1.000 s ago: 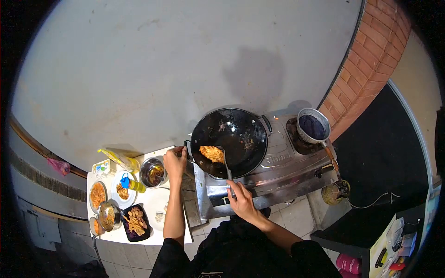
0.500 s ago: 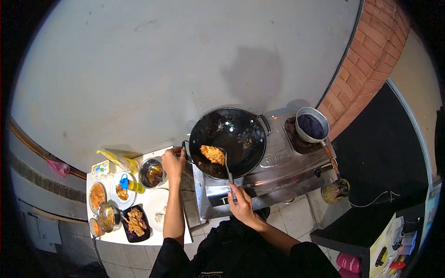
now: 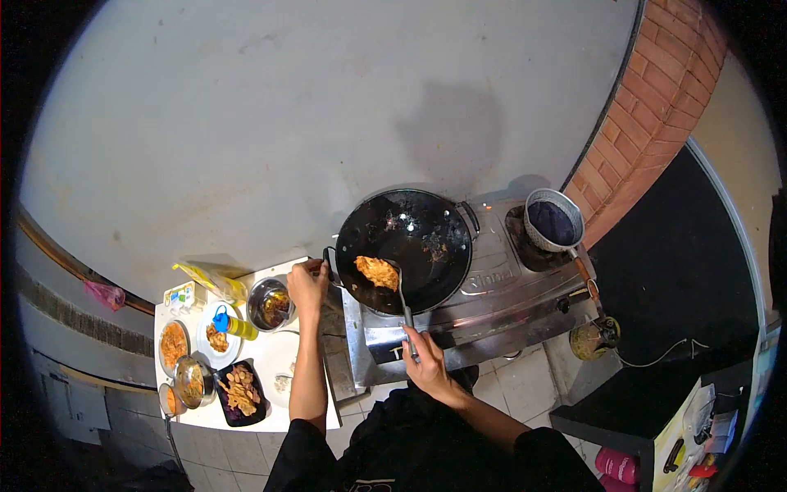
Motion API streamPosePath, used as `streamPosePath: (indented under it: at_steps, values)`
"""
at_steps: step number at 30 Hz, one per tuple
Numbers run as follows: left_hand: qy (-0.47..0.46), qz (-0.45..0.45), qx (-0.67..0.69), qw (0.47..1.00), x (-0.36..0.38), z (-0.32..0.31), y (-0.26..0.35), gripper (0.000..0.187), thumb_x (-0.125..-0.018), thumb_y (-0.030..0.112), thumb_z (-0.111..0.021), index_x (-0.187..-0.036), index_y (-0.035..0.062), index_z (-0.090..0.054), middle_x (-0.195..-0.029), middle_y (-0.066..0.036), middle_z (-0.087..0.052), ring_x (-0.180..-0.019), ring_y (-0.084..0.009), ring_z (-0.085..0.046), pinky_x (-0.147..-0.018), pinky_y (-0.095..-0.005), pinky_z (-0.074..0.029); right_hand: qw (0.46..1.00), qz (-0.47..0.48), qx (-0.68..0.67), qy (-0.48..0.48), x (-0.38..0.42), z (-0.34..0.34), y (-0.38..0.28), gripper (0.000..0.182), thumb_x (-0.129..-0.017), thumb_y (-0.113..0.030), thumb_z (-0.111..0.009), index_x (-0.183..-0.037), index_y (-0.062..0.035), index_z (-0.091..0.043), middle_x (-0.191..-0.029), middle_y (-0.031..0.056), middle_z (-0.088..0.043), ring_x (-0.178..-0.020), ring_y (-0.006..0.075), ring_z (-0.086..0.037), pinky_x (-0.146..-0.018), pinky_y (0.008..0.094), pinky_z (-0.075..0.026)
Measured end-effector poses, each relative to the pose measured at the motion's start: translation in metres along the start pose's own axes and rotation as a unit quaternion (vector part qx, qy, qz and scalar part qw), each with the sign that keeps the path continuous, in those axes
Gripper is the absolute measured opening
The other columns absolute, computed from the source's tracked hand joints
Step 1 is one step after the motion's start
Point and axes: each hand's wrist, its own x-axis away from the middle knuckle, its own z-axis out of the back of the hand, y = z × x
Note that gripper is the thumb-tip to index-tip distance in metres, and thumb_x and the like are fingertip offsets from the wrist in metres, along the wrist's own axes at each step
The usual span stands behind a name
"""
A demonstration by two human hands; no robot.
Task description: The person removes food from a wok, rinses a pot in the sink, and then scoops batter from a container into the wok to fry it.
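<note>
A black wok (image 3: 434, 283) sits on the stove's left side, with a dark, oily inner surface. In its left part lies an orange-brown fried piece of food (image 3: 376, 272). My right hand (image 3: 426, 362) is closed around the handle of a metal spatula (image 3: 406, 310), whose head is mostly hidden at the food's right edge. At the wok's left side, my left hand (image 3: 307, 287) is closed with its fingertips at the loop handle (image 3: 329, 267); the exact grip is partly hidden.
Right of the wok, a saucepan (image 3: 554, 220) stands on the other burner of the gas stove (image 3: 492, 283). A white table (image 3: 270, 416) at left bears a metal bowl (image 3: 270, 305), a blue-capped bottle (image 3: 235, 325), a black tray (image 3: 240, 394) of fried pieces and several dishes. The wall rises behind.
Hardly anything differs. The whole view has shifted very slightly; both hands, the spatula and the food keep their places relative to the wok.
</note>
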Motion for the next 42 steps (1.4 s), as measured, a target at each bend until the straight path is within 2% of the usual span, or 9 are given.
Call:
streamPosePath:
  at_steps: [3, 11, 17, 27, 30, 33, 39, 42]
  values:
    - [0.005, 0.0, -0.004, 1.0, 0.001, 0.0, 0.002, 0.018, -0.079, 0.022, -0.073, -0.087, 0.0056, -0.076, -0.08, -0.014, -0.072, -0.077, -0.0312, -0.07, -0.072, -0.0373, -0.054, 1.0, -0.022, -0.019, 0.005, 0.0, -0.001, -0.003, 0.037, -0.083, 0.006, -0.063, -0.119, 0.0031, -0.057, -0.082, 0.0178, -0.057, -0.066, 0.0311, -0.058, -0.056, 0.0378, -0.045]
    - [0.008, 0.0, -0.012, 1.0, 0.004, 0.005, 0.011, 0.02, -0.08, 0.023, -0.072, -0.086, 0.0044, -0.075, -0.08, -0.015, -0.072, -0.077, -0.0317, -0.07, -0.072, -0.038, -0.054, 1.0, -0.01, -0.019, 0.003, -0.001, 0.001, -0.005, 0.037, -0.082, 0.006, -0.063, -0.118, 0.0036, -0.056, -0.081, 0.0179, -0.057, -0.065, 0.0311, -0.057, -0.056, 0.0382, -0.044]
    - [0.024, -0.017, -0.033, 0.999, 0.004, 0.003, 0.009, 0.022, -0.081, 0.025, -0.072, -0.086, 0.0041, -0.075, -0.08, -0.017, -0.071, -0.078, -0.0357, -0.069, -0.074, -0.0401, -0.053, 1.0, -0.013, -0.021, -0.001, 0.003, 0.0, -0.002, 0.037, -0.082, 0.007, -0.063, -0.119, 0.004, -0.056, -0.082, 0.0179, -0.057, -0.066, 0.0317, -0.057, -0.057, 0.0387, -0.045]
    - [0.014, 0.002, -0.019, 1.0, 0.002, 0.003, 0.012, 0.024, -0.08, 0.025, -0.072, -0.084, 0.0023, -0.075, -0.08, -0.019, -0.07, -0.079, -0.0367, -0.068, -0.074, -0.0408, -0.053, 0.999, -0.019, -0.029, -0.01, 0.008, 0.0, -0.003, 0.035, -0.082, 0.007, -0.062, -0.117, 0.0047, -0.057, -0.084, 0.0184, -0.056, -0.071, 0.0321, -0.057, -0.06, 0.038, -0.046]
    - [0.013, 0.007, -0.016, 1.0, 0.001, 0.002, 0.01, 0.023, -0.08, 0.025, -0.073, -0.084, 0.0021, -0.075, -0.079, -0.019, -0.07, -0.078, -0.0364, -0.068, -0.073, -0.0407, -0.053, 1.0, 0.003, -0.019, 0.001, 0.007, 0.0, -0.001, 0.041, -0.081, 0.006, -0.065, -0.121, 0.0031, -0.055, -0.083, 0.0156, -0.056, -0.066, 0.0279, -0.057, -0.056, 0.0371, -0.046]
    - [0.016, 0.006, -0.011, 1.0, 0.002, 0.003, 0.011, 0.023, -0.08, 0.025, -0.073, -0.083, 0.0022, -0.075, -0.079, -0.018, -0.07, -0.078, -0.036, -0.069, -0.073, -0.0408, -0.053, 1.0, -0.01, -0.015, -0.012, 0.009, 0.0, -0.002, 0.04, -0.081, 0.006, -0.065, -0.12, 0.0027, -0.055, -0.083, 0.0155, -0.056, -0.068, 0.0281, -0.058, -0.057, 0.0371, -0.046]
    - [0.012, 0.017, -0.008, 1.0, 0.002, 0.003, 0.014, 0.024, -0.08, 0.026, -0.073, -0.082, 0.0018, -0.074, -0.079, -0.018, -0.07, -0.078, -0.0356, -0.069, -0.074, -0.0408, -0.053, 1.0, -0.004, -0.024, -0.004, 0.009, -0.002, 0.0, 0.04, -0.082, 0.005, -0.064, -0.121, 0.0025, -0.055, -0.084, 0.0163, -0.056, -0.069, 0.0289, -0.059, -0.057, 0.0373, -0.047]
    - [0.009, 0.01, -0.016, 1.0, 0.001, 0.003, 0.012, 0.024, -0.08, 0.026, -0.073, -0.083, 0.0017, -0.074, -0.08, -0.018, -0.071, -0.077, -0.0357, -0.069, -0.074, -0.0407, -0.053, 0.999, -0.031, -0.027, -0.007, 0.009, -0.001, -0.002, 0.036, -0.082, 0.007, -0.062, -0.117, 0.0037, -0.056, -0.087, 0.0189, -0.057, -0.072, 0.033, -0.059, -0.061, 0.0386, -0.047]
